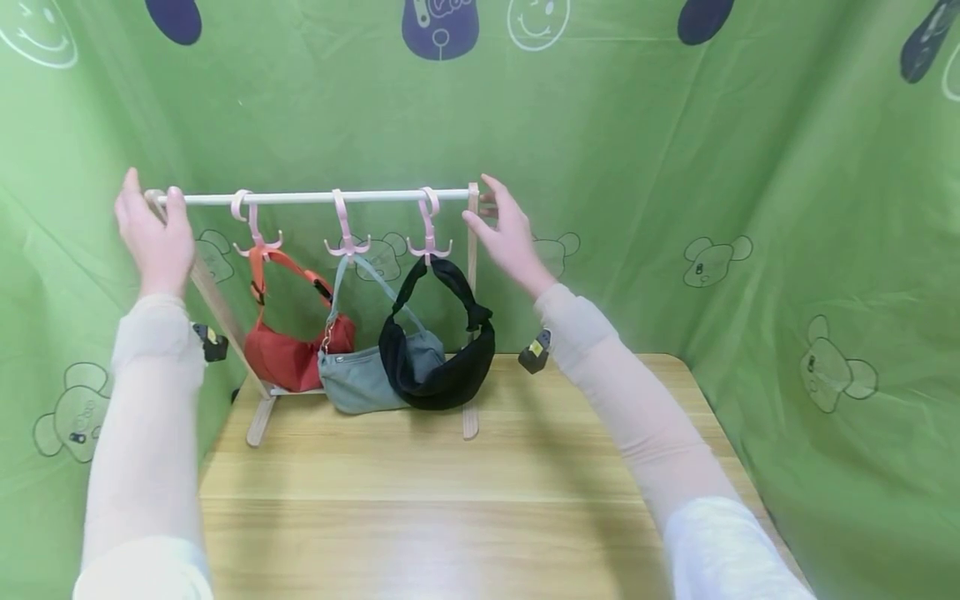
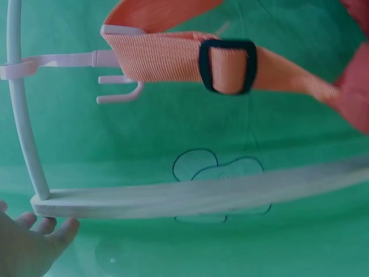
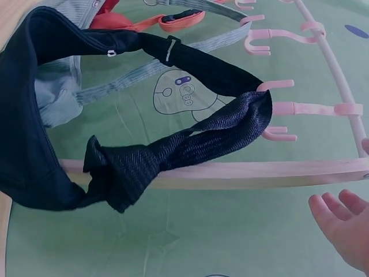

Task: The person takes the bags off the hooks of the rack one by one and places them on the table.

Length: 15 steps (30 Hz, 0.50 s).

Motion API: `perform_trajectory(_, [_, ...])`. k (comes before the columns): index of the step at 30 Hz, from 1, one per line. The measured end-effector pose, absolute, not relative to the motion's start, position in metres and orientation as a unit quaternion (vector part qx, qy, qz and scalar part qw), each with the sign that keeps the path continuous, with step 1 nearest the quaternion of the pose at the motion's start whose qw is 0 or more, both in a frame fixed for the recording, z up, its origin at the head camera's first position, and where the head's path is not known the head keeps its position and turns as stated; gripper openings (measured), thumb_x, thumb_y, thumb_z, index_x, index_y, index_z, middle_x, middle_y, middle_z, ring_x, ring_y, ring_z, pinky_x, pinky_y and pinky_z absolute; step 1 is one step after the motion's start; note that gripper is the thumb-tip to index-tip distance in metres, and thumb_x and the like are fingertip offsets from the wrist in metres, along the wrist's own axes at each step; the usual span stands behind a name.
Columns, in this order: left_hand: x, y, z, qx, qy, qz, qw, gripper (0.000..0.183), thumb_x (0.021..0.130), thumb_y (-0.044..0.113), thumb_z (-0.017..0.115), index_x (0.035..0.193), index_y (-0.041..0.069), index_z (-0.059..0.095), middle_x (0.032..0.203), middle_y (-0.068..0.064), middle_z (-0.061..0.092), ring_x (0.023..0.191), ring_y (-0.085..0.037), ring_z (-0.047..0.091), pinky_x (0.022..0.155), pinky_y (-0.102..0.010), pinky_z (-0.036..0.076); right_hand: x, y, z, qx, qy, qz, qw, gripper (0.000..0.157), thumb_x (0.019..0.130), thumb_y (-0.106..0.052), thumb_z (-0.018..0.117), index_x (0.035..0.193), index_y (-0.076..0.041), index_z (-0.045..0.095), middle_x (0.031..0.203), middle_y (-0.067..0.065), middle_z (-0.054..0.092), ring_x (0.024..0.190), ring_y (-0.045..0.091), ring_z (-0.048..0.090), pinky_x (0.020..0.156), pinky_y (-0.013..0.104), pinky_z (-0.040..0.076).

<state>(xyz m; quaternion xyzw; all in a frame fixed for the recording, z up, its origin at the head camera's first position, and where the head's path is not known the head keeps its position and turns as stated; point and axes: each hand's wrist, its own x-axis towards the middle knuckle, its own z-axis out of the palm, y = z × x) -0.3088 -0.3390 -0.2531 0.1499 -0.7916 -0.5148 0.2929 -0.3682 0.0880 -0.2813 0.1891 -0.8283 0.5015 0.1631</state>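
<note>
A small wooden rack with a white rod [image 1: 300, 198] stands at the back of the table. At its left top corner is my left hand [image 1: 157, 242], fingers extended; in the left wrist view its fingertips [image 2: 68, 228] are right at the end of the wooden post [image 2: 144, 199]. My right hand [image 1: 510, 237] is beside the right post [image 1: 472, 242], fingers spread, with a gap to the wood in the right wrist view. From pink hooks [image 1: 427, 225] on the rod hang a red bag [image 1: 292, 358] with an orange strap, a grey-blue bag [image 1: 360, 379] and a black knotted bag [image 1: 457, 379].
The wooden table [image 1: 420, 500] reaches from the rack toward me. Green cloth [image 1: 600, 125] printed with cartoon figures surrounds it at the back and sides. The black bag overlaps the grey-blue one in the head view. The rack's foot [image 1: 260, 421] rests on the tabletop.
</note>
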Motion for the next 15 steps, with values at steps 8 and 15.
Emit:
perform_trajectory(8, [-0.319,-0.341,-0.252,0.181,-0.755,-0.561,0.286,0.064,0.102,0.043,0.039,0.156,0.030,0.007,0.162,0.007,0.017,0.145,-0.003,0.021,0.120,-0.015,0.015,-0.372,0.082,-0.283,0.182,-0.818,0.519,0.168,0.057,0.097,-0.014,0.059,0.149,-0.018,0.037,0.133,0.013,0.059,0.119,0.027,0.060,0.098,0.036,0.053])
perform_trajectory(15, [-0.322,-0.340,-0.255,0.199,-0.764,-0.540,0.290,0.057,0.102,0.047,0.035,0.153,0.024,0.026,0.158,0.007,0.025,0.143,-0.005,0.026,0.119,-0.017,0.019,-0.371,0.082,-0.283,0.177,-0.814,0.528,0.168,0.054,0.097,-0.013,0.057,0.147,-0.018,0.039,0.130,0.015,0.061,0.116,0.027,0.062,0.099,0.034,0.052])
